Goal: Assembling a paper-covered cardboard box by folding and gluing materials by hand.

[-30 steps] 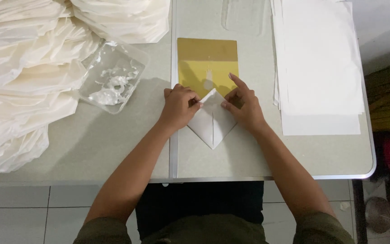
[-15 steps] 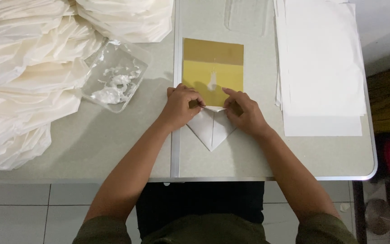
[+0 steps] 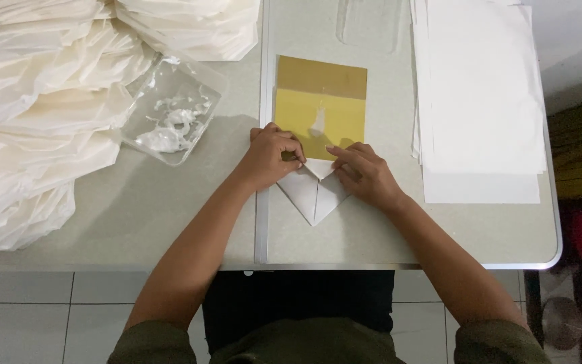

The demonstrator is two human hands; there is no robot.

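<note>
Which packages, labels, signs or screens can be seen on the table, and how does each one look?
Clear plastic tray: left of the yellow board, rectangular, transparent, white paste inside.
Clear plastic sleeve: top centre, flat, see-through, almost invisible.
Labels, signs, screens: none visible.
</note>
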